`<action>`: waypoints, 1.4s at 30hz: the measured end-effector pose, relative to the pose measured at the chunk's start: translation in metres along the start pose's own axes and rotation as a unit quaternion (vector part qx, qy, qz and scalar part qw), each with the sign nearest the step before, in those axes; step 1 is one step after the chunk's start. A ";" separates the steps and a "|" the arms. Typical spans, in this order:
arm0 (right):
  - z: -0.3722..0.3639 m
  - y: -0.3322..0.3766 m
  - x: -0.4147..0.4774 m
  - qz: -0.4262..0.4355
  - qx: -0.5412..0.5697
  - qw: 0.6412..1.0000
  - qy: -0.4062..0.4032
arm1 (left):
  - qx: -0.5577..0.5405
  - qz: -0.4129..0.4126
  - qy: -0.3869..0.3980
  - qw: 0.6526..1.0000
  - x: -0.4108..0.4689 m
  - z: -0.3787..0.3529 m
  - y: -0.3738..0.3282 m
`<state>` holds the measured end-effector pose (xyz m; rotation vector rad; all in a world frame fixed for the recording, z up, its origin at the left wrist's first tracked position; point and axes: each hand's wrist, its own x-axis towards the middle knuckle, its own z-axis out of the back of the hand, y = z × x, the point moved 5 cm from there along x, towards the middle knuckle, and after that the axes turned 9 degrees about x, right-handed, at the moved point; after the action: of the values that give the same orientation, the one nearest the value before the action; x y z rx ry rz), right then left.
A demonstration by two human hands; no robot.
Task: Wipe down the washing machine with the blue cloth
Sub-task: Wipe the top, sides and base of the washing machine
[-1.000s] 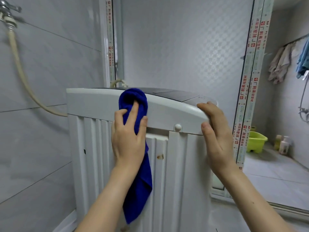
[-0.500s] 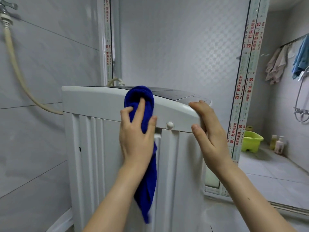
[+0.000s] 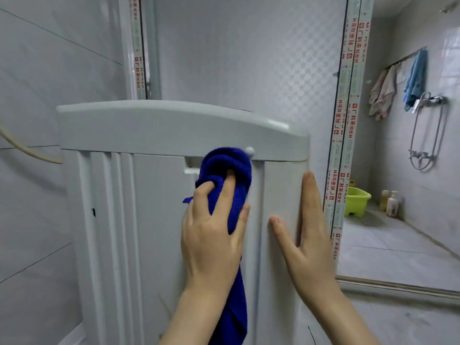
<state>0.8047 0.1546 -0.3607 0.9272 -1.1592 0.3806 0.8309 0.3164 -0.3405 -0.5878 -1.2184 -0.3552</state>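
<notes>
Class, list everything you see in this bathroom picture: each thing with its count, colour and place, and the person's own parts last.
washing machine: one, white, centre, against the tiled wall
blue cloth: one, dark blue, pressed on the machine's side panel
hose: one, beige, far left
basin: one, lime green, floor at right
bottles: at least two, pale, beside the basin
hanging towels: several, pinkish and blue, upper right rail
shower fixture: one, metal, right wall
left hand: gripping the cloth
right hand: flat on the machine's right edge
</notes>
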 end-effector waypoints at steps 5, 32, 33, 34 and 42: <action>-0.013 -0.009 -0.043 -0.004 -0.033 0.999 -0.021 | 0.009 0.043 0.048 0.998 -0.067 -0.006 0.036; -0.062 0.047 0.002 0.287 -0.402 0.869 0.012 | -0.016 -0.035 -0.021 0.999 -0.062 -0.013 0.081; -0.070 0.053 0.005 0.314 -0.396 0.863 0.024 | -0.018 -0.050 -0.016 0.998 -0.072 -0.014 0.081; -0.077 0.059 0.010 0.330 -0.389 0.860 0.032 | -0.017 -0.052 -0.016 0.998 -0.075 -0.013 0.084; -0.092 0.055 0.034 0.332 -0.477 0.809 0.083 | -0.071 0.124 -0.039 0.989 -0.025 -0.001 0.137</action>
<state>0.8363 0.2528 -0.3162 -0.4192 -1.2709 0.3543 0.8995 0.4244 -0.3961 -0.8753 -1.1852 -0.2104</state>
